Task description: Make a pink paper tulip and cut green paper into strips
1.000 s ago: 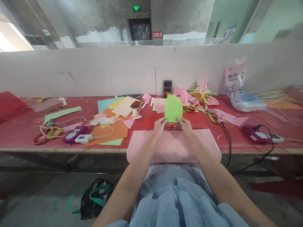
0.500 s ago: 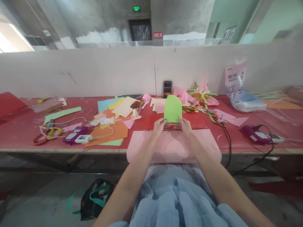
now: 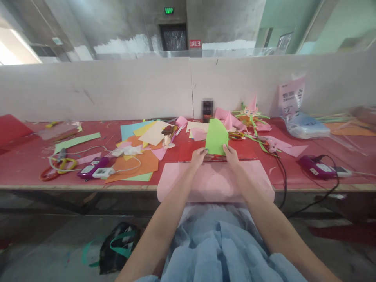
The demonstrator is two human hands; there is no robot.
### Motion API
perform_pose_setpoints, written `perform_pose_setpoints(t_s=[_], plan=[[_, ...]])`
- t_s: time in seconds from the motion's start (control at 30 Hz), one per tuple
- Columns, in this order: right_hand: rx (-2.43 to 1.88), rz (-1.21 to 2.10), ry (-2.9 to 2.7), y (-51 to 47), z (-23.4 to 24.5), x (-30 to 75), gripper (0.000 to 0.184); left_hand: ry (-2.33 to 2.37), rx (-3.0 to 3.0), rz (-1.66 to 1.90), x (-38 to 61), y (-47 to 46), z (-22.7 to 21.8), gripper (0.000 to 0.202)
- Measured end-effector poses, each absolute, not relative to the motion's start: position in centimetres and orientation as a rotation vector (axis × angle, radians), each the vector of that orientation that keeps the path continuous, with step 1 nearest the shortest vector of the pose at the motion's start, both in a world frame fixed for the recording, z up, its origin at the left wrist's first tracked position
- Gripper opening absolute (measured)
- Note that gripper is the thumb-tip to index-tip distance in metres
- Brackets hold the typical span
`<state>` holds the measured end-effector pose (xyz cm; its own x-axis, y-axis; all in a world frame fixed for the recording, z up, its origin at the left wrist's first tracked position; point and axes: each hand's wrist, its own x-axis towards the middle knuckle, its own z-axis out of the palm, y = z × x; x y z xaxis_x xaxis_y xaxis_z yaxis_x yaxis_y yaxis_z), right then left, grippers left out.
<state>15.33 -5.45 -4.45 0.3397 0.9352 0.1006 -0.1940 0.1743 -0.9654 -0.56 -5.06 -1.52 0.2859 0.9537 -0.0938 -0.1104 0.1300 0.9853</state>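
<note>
A bright green sheet of paper (image 3: 216,137) with a cut, slanting top right edge is held up between my two hands. My left hand (image 3: 199,156) pinches its lower left corner, and my right hand (image 3: 231,154) grips the lower right corner with the thumb on the front. Beneath it lies a red board (image 3: 189,150). My forearms pass over a sheet of pink paper (image 3: 173,178) that droops over the table's front edge.
Coloured paper sheets (image 3: 141,164), scissors (image 3: 63,166) and a purple device with a cable (image 3: 94,167) lie left. To the right are a pink-hatted paper figure (image 3: 252,109), another purple device (image 3: 317,166) and a plastic bag (image 3: 305,125). A white partition (image 3: 132,86) stands behind.
The green paper has shifted slightly to the right and down and turned a little in my hands. Both hands keep hold of it.
</note>
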Motion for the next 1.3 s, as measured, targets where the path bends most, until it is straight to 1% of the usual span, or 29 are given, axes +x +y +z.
perform_pose_setpoints(t_s=[0.1, 0.37, 0.5, 0.63, 0.77, 1.0, 1.2, 1.3], plan=[[-1.111, 0.9, -0.856, -5.2, -4.7, 15.3, 0.043, 0.953, 1.145, 0.961, -0.5, -5.3, -1.2, 0.009], [-0.889, 1.123, -0.609, -5.5, -4.1, 15.2, 0.037, 0.97, 1.134, 0.928, -0.5, -5.5, -0.8, 0.007], [-0.892, 1.102, -0.617, -5.4, -4.1, 15.2, 0.034, 0.957, 1.124, 0.91, -0.4, -5.7, -0.7, 0.006], [-0.94, 1.068, -0.564, -5.1, -4.3, 15.1, 0.032, 0.95, 1.126, 0.905, -0.3, -5.8, -0.4, 0.009], [-0.932, 1.04, -0.544, -4.9, -4.5, 15.4, 0.034, 0.96, 1.156, 0.901, -0.4, -6.0, -0.3, 0.013], [-1.111, 0.777, -0.723, -5.1, -4.8, 16.1, 0.04, 0.964, 1.198, 0.874, -0.5, -5.9, -0.6, 0.013], [-1.105, 0.876, -0.646, -5.2, -4.6, 15.9, 0.041, 0.92, 1.206, 0.849, -0.4, -5.7, -0.8, 0.015], [-1.111, 0.871, -0.633, -5.1, -4.7, 15.9, 0.041, 0.906, 1.215, 0.853, -0.3, -5.6, -1.1, 0.013]])
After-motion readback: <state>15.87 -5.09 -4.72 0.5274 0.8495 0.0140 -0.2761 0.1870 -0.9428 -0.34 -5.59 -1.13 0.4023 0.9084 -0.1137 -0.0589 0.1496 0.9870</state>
